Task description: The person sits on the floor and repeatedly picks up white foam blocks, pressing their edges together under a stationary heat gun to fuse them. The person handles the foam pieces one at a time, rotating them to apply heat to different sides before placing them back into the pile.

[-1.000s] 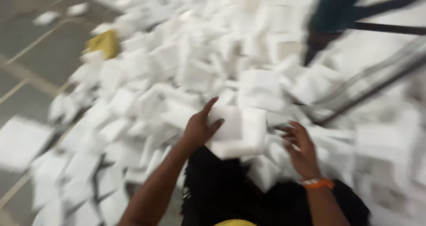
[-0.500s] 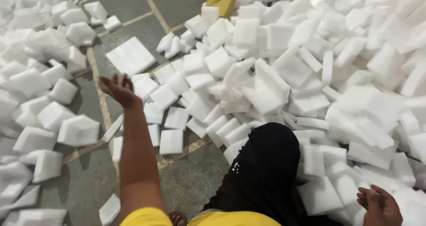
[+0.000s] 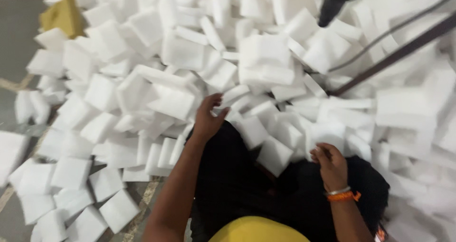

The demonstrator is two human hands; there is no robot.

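A big heap of white foam blocks (image 3: 266, 66) covers the floor in front of me. My left hand (image 3: 207, 117) reaches forward with fingers spread, holding nothing, right beside a white block (image 3: 175, 101) at the heap's near edge. My right hand (image 3: 331, 164), with orange and metal bangles at the wrist, is low on the right with its fingers curled at the edge of a white block (image 3: 327, 133); whether it grips the block is unclear. My black-trousered legs (image 3: 237, 180) lie between the two hands.
A yellow foam piece (image 3: 62, 16) sits at the heap's far left. Grey tiled floor (image 3: 14, 42) shows at the left. A dark rod (image 3: 394, 54) and a thin cable cross the upper right. Another person's dark leg (image 3: 334, 2) stands at the top.
The view has swung back from the left floor to the heap. My left hand has come in from the far left to the blocks ahead; my right hand has risen onto the blocks.
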